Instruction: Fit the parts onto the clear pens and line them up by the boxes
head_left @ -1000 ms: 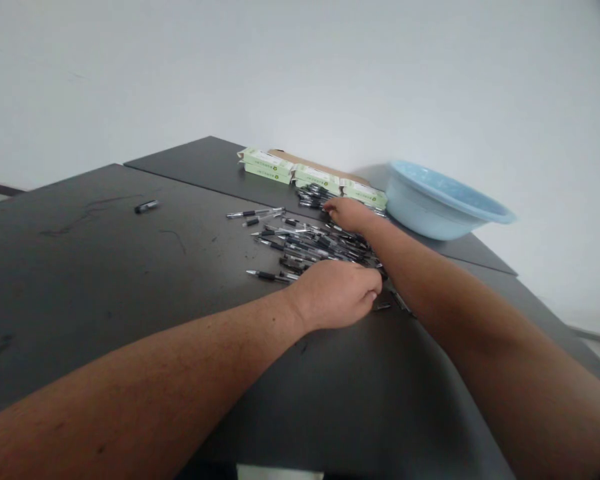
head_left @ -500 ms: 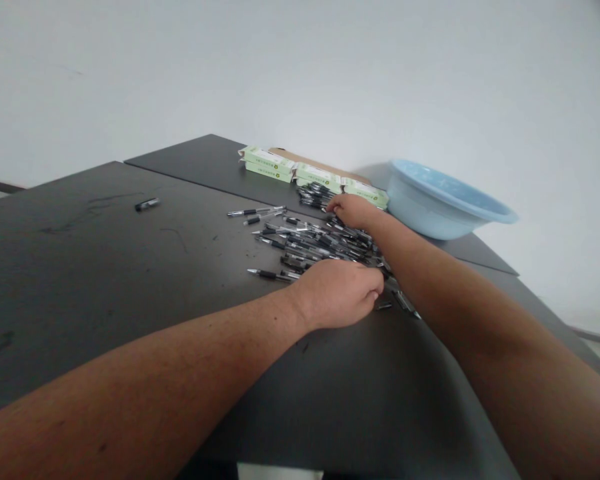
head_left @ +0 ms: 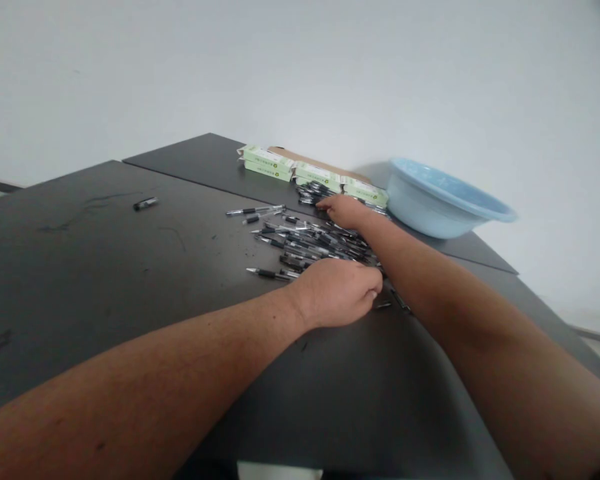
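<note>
Toward the near side of a loose pile of pens (head_left: 300, 247), my left hand (head_left: 343, 293) is closed, its fingers curled. What it holds, if anything, is hidden. Farther back, my right hand (head_left: 347, 211) reaches across with its fingers stretched out and a little apart. Its fingertips are at a second bundle of pens (head_left: 311, 192) in front of the boxes; whether they press on it I cannot make out. The pens have clear barrels and black grips. Some pens lie partly under my right forearm.
Light green cartons (head_left: 267, 162) stand in a row at the back, a brown cardboard piece (head_left: 325, 163) behind them. A pale blue basin (head_left: 430, 203) stands at the back right. One short black-and-clear piece (head_left: 145, 203) lies alone on the dark table (head_left: 105, 267).
My right hand has moved slightly left toward the far bundle, and its fingers have straightened. My left hand stays in nearly the same place, still closed.
</note>
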`<state>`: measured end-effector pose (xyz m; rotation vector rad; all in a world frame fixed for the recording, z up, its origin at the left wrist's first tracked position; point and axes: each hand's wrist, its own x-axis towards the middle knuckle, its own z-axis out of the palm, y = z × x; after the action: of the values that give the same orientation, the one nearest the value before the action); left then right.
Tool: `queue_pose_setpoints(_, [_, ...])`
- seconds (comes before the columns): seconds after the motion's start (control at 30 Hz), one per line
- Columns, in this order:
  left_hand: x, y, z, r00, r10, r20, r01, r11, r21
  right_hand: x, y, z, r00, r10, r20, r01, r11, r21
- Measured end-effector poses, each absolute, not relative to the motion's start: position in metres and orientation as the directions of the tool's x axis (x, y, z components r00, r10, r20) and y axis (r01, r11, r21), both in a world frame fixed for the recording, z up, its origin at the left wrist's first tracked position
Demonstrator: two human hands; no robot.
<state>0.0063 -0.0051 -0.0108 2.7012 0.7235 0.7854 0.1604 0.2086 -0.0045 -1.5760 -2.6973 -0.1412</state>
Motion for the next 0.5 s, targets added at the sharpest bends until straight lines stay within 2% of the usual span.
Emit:
queue_pose_setpoints(0.27, [0.006,-0.004,-0.012,0.732,0.518,0.443,0.395,-0.852,0.344,0.165,0.192,0.003,-0.511,0.859,0.023,0.858,0.508,0.075])
queue_pose_setpoints(0.5, [0.006,-0.004,-0.010,0.732,0.529,0.429,0.410,-0.845,0.342,0.185,0.167,0.012,-0.510,0.859,0.047,0.859,0.512,-0.020])
